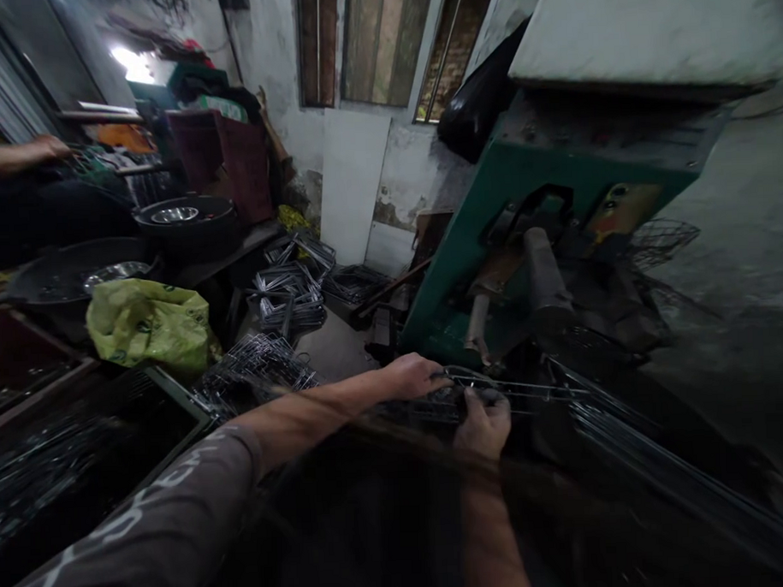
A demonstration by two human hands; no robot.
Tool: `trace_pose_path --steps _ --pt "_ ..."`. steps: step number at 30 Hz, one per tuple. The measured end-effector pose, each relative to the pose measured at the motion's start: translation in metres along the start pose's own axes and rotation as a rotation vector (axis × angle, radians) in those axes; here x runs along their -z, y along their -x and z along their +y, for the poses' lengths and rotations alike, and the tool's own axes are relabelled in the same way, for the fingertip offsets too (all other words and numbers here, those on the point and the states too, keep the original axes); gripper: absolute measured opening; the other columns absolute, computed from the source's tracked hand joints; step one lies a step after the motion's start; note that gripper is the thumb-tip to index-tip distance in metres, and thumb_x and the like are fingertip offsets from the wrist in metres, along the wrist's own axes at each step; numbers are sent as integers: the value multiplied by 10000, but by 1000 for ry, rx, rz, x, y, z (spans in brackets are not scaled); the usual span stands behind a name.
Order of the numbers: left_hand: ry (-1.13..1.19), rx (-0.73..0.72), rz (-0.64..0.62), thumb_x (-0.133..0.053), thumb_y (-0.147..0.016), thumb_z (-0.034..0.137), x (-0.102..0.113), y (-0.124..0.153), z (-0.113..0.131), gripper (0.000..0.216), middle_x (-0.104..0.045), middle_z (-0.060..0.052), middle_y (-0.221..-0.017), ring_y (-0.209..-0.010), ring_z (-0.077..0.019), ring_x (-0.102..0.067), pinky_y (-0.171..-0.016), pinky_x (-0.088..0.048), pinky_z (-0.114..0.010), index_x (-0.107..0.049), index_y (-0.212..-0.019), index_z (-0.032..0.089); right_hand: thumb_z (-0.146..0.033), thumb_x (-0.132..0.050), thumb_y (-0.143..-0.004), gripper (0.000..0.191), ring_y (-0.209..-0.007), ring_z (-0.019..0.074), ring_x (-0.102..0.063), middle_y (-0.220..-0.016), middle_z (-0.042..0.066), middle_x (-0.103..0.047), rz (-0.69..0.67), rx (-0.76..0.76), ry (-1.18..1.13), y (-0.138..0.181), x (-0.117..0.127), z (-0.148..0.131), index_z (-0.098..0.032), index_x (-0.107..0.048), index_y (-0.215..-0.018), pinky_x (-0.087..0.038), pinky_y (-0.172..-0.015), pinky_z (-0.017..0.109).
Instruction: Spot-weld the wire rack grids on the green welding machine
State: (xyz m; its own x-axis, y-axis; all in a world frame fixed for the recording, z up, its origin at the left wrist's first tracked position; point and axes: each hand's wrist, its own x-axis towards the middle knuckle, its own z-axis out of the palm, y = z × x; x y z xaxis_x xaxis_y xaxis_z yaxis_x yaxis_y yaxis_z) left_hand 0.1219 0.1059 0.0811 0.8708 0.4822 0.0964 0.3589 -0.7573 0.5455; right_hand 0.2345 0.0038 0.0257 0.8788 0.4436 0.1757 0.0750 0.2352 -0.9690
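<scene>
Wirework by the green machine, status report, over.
Left hand and right hand at the wirework, exact grip unclear. Wirework extends rightward past both hands. Green machine close beyond.

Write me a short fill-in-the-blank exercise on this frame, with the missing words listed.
1. In height within the picture, the right hand sits ____ than the left hand.
2. The large machine near the metal wires has a front painted ____.
3. The sleeve carries ____ lettering.
Missing words: lower; green; white.
</scene>
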Motion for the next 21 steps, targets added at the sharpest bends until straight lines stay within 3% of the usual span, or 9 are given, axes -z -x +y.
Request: trace_pose_path --steps 10,21 --pt "110 10 41 -491 -917 416 -8 -27 0 360 -678 -46 -738 -651 -109 -559 -591 -371 -186 -697 -850 129 -417 -676 -616 342 -651 128 -511 -696 -41 -505 19 80 56 -26 -3 -8 -200 -446 -745 -446 -657 296" --pt "168 -35 134 -526 -903 363 -15 -38 -5 329 -564 11 -587 -566 -71 -427 -535 -306 -173 -679 -756 112 -424 -713 -593 361 -617 137 -532 -671 -33 -550 -52 50 38 -47 0 -5 -194 -480 -745 -463 -628 312"
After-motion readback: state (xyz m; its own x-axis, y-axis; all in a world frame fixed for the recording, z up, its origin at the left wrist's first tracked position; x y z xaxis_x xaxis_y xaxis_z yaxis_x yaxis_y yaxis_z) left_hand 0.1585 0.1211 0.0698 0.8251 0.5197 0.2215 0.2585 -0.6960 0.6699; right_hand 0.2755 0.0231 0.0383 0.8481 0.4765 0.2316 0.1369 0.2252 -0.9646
